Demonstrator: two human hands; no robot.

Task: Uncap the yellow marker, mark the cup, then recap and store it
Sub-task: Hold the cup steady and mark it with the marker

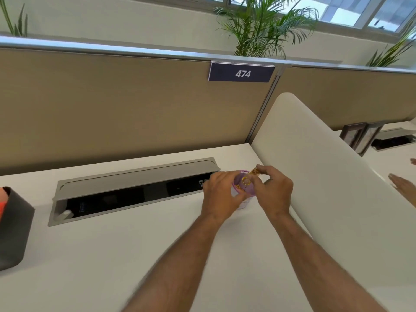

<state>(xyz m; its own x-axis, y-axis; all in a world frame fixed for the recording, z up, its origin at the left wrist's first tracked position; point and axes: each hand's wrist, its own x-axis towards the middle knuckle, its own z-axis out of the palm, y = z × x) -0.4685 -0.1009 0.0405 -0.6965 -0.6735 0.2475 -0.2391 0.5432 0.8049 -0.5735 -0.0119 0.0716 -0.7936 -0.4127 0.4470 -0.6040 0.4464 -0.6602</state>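
A small pink-purple cup stands on the white desk near the divider. My left hand wraps around its left side and holds it. My right hand is just right of the cup, fingers pinched on the yellow marker, which slants down into the cup's mouth. A yellow ring-shaped part shows inside the cup; I cannot tell whether it is the cap or the marker's end. The image is blurred here.
An open grey cable tray is set into the desk left of the cup. A dark bin stands at the left edge. A white curved divider rises on the right, with another person's hand beyond it.
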